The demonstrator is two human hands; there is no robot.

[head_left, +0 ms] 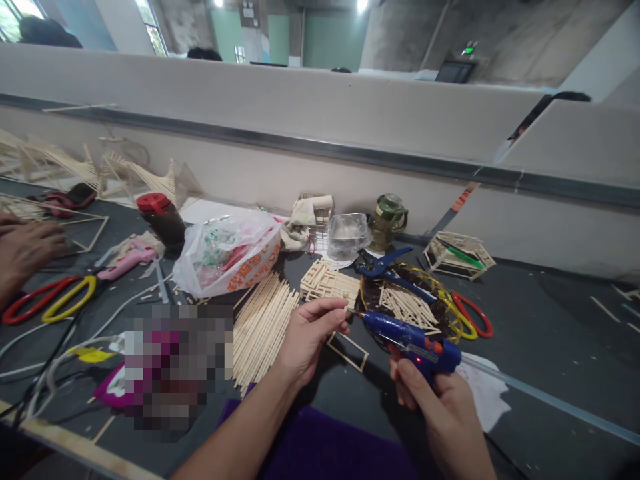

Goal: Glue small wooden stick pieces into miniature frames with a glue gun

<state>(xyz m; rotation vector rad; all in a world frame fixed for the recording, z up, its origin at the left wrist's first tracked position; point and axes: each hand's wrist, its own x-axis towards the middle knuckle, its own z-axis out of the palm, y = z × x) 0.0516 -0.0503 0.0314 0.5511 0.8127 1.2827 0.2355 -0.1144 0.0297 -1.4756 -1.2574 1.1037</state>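
Note:
My right hand (440, 407) grips a blue glue gun (407, 337) with an orange trigger, its nozzle pointing left. My left hand (310, 333) pinches a thin wooden stick (334, 304) right at the nozzle tip. Just below the two hands a small rectangular frame of sticks (349, 351) lies on the dark table (540, 333). A pile of loose wooden sticks (263, 320) lies left of my left hand.
Another person's hand (23, 250) rests at the far left near red and yellow scissors (50, 300). A plastic bag (227, 252), a red-lidded jar (161, 217), blue pliers (385, 263), stick lattice pieces (327, 280), a stick cage (459, 252) and a green container (387, 220) crowd the table.

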